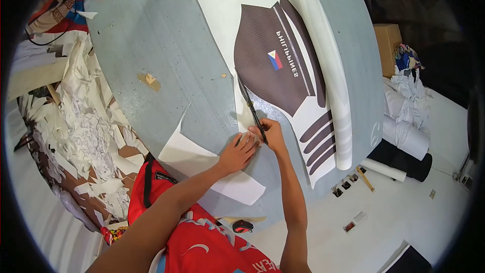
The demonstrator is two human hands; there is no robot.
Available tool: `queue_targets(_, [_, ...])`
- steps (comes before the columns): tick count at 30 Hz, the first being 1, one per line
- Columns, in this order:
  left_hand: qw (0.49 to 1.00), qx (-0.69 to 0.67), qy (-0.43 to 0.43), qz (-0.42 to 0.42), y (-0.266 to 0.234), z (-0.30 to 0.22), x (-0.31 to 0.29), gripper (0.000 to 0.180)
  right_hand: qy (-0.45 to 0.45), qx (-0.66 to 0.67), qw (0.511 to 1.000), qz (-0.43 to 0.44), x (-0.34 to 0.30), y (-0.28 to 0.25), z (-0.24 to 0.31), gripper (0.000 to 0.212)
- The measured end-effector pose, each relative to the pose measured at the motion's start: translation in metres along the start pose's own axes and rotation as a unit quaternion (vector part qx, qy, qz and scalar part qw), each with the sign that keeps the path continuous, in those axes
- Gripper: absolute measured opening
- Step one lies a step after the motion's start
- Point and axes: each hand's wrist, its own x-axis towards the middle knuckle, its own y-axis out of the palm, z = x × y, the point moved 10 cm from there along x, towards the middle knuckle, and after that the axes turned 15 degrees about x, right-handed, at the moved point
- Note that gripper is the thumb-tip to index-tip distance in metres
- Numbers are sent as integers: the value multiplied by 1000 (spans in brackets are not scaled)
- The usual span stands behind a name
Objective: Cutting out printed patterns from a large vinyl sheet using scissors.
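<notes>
A pair of black scissors (248,102) is in my right hand (273,134), its fingers wrapped round the handles. The long blades point away from me, their tips at the left edge of a dark brown printed sleeve-like shape (262,50) on a white printed sheet (217,7). Lettering and a small flag mark that shape. My left hand (239,154) lies flat, fingers stretched out, touching the lower end of a narrow white strip (243,114) beside the scissors. Under my left wrist is a loose white offcut (202,164).
The sheet's right side runs into a long white roll (331,60) on the grey table (151,35). White scraps (86,116) heap up at the left. A tape measure (242,226) sits by the near edge. Fabric rolls (404,159) and a cardboard box (388,45) stand at the right.
</notes>
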Motion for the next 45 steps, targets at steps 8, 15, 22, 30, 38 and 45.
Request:
queue_targets(8, [998, -20, 48, 40, -4, 12, -21, 41, -15, 78, 996, -44, 7, 44, 10, 40])
queue_targets(15, [996, -30, 70, 41, -5, 25, -39, 42, 15, 186, 977, -101, 13, 79, 22, 43])
queue_targets(22, [995, 12, 90, 48, 6, 23, -49, 43, -19, 191, 975, -110, 27, 105, 33, 35])
queue_targets(30, [998, -27, 56, 6, -5, 28, -42, 31, -41, 217, 968, -118, 41, 108, 52, 37])
queue_targets(38, [995, 7, 81, 54, 10, 23, -48, 36, -52, 214, 967, -127, 58, 105, 69, 40])
queue_targets(45, [998, 14, 60, 16, -9, 27, -37, 33, -46, 176, 975, -125, 69, 90, 81, 42])
